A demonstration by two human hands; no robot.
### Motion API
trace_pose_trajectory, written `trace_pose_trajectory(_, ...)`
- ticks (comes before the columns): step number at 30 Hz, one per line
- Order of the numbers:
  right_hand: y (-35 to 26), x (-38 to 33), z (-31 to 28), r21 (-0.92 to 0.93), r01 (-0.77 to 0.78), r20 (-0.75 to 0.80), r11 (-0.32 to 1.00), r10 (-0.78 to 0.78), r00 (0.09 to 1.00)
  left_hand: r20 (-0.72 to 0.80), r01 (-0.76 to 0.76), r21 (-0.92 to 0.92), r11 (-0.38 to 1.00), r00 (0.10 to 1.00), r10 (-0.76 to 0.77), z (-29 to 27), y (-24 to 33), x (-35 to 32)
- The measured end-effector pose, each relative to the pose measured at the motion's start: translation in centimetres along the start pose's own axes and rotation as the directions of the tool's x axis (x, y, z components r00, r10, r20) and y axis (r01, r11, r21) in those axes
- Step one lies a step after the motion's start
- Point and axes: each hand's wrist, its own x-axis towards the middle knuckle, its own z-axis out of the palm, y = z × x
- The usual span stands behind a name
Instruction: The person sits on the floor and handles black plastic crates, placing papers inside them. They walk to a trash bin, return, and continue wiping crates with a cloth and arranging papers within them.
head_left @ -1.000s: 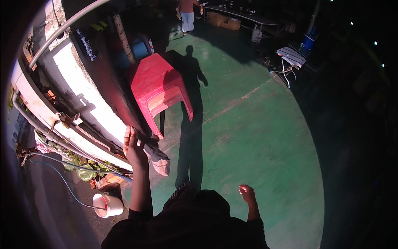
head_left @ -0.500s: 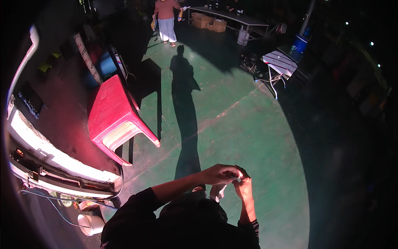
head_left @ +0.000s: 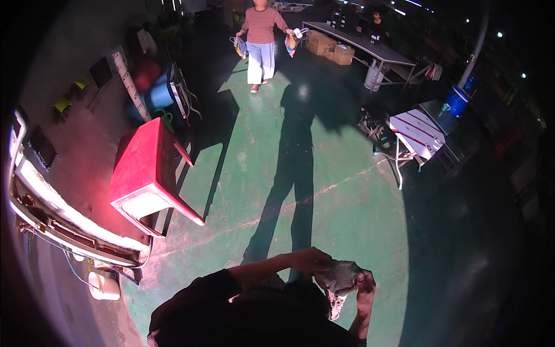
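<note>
A crumpled grey piece of cloth is stretched between my two hands in front of my body. My left hand has its fingers closed on one edge of it, in shade. At the opposite edge my right hand pinches the cloth between thumb and fingers. A paler, patterned part hangs below the grey part in sunlight. Its exact kind I cannot make out.
On the left stands a red plastic table; a white bucket is below it. A person carrying two bags is on the green floor ahead. At right are a folding table and a blue drum.
My hands have moved apart, and the cloth now shows spread between them. The person ahead has come nearer. The whole view has shifted, showing more of the room's far side.
</note>
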Motion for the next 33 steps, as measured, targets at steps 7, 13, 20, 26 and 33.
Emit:
trace_pose_trajectory(7, 2.8, 22.3, 1.2, -0.234, 0.243, 0.686, 0.942, -0.017, 0.727, -0.313, -0.223, -0.351, 0.910, 0.943, 0.111, -7.4, 4.2, 11.0)
trace_pose_trajectory(13, 2.1, 37.6, 1.2, -0.425, 0.092, 0.414, 0.901, 0.103, 0.905, -0.712, -0.463, -0.552, 0.693, 0.694, -0.104, -20.3, 1.2, 15.8)
trace_pose_trajectory(20, -3.3, 52.4, 2.0, 0.167, -0.325, 0.466, 0.931, 0.216, 0.858, -0.713, -0.319, -0.624, 0.713, 0.606, -0.353, -30.6, -5.1, 23.5)
trace_pose_trajectory(26, -7.2, 60.1, 6.8, 0.152, -0.057, 0.578, 0.987, -0.042, 0.815, -0.591, -0.334, -0.780, 0.529, 0.671, -0.447, -34.6, -8.7, 28.7)
trace_pose_trajectory(33, -5.9, 65.7, 10.6, -0.056, -0.049, 0.951, 0.997, 0.068, 0.300, -0.776, -0.748, -0.599, 0.288, 0.452, -0.440, -34.6, -9.8, 34.9)
